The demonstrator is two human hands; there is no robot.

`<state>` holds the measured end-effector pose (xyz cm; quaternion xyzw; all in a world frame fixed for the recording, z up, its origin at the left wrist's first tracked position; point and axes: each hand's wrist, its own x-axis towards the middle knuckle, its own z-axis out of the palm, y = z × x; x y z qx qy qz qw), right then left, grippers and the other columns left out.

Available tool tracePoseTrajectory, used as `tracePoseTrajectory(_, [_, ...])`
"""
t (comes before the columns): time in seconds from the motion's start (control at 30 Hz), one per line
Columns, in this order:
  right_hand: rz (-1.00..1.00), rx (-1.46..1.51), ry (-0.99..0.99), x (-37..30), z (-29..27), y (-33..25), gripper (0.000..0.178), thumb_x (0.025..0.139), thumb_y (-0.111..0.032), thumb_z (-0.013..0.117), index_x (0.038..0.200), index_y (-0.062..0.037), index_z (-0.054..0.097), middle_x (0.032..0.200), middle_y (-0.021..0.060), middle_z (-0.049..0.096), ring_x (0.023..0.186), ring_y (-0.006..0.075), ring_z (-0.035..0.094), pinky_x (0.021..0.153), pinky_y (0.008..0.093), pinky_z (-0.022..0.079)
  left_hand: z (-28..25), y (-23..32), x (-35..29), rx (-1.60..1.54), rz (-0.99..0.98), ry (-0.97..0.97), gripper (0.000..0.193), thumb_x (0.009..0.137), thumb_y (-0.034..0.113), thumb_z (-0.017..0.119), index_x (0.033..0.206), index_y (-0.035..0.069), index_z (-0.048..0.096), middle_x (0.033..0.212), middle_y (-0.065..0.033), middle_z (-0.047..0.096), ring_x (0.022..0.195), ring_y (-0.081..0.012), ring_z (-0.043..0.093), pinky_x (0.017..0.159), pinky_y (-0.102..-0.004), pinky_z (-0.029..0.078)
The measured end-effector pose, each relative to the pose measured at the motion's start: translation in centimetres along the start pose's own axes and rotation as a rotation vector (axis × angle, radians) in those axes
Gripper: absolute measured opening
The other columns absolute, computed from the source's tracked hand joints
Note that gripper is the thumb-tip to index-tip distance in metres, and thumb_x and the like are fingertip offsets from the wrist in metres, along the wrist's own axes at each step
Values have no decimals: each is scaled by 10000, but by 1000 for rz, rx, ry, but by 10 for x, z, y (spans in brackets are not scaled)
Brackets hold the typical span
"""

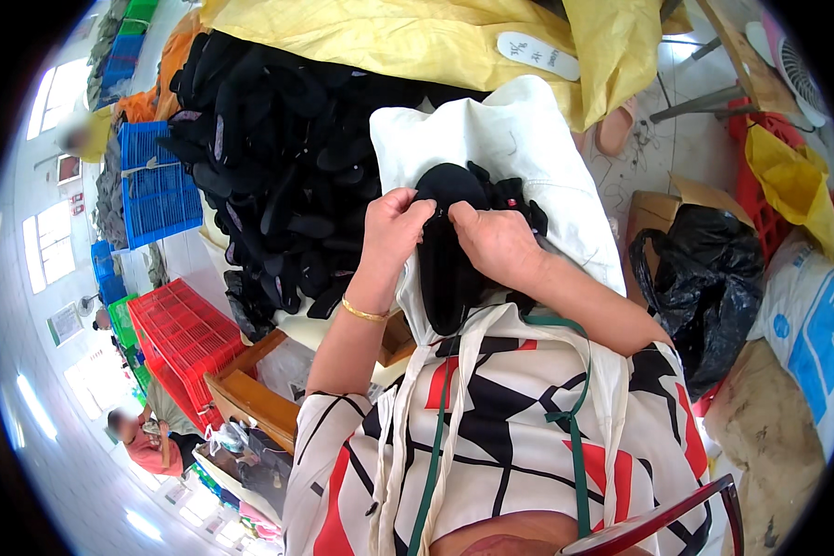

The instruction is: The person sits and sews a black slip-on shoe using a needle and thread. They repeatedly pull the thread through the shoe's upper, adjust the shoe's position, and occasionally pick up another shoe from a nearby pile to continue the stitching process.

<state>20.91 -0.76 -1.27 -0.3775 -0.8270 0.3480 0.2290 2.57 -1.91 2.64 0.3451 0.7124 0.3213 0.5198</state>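
Observation:
A black cloth shoe (443, 283) lies lengthwise over my lap, one rounded end away from me. My left hand (395, 230) pinches its edge on the left side, thumb and fingertips together. On the opposite edge my right hand (497, 239) is closed in a similar pinch, close to the left fingertips. Whatever small detail sits between the fingertips is too fine to make out. Under the shoe spreads a white cloth (570, 204). More black fabric pieces with a small red spot (512, 202) show just beyond my right hand.
A large heap of black shoes (278, 157) fills the left side, beside yellow sheeting (343, 32) holding a white sole-shaped piece (537, 56). Red crates (185, 329) and a wooden drawer (250, 380) stand left. At right are a black plastic bag (704, 278) and a fan (797, 74).

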Motion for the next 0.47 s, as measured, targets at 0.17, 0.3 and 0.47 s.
tracePoseTrajectory(0.17, [11, -4, 111, -2, 14, -1, 129, 892, -66, 590, 977, -40, 497, 643, 142, 613, 568, 322, 636, 501, 438, 488, 0, 1, 2, -97, -59, -45, 135, 867, 148, 667, 754, 81, 634, 674, 58, 562, 566, -32, 479, 517, -200, 401])
tracePoseTrajectory(0.3, [126, 136, 127, 2, 18, -3, 129, 931, -74, 574, 1006, -42, 475, 679, 152, 628, 581, 310, 646, 513, 420, 505, 5, 4, -2, -142, -40, 17, 159, 849, 158, 672, 745, 44, 630, 633, 49, 538, 528, -35, 472, 473, -215, 392])
tracePoseTrajectory(0.47, [503, 885, -131, 23, -9, -6, 154, 991, -152, 574, 1063, -64, 469, 890, 144, 710, 696, 309, 712, 548, 404, 563, 4, -6, -1, -126, -2, 3, 142, 855, 181, 673, 831, 41, 664, 646, 47, 546, 533, -45, 485, 492, -214, 414])
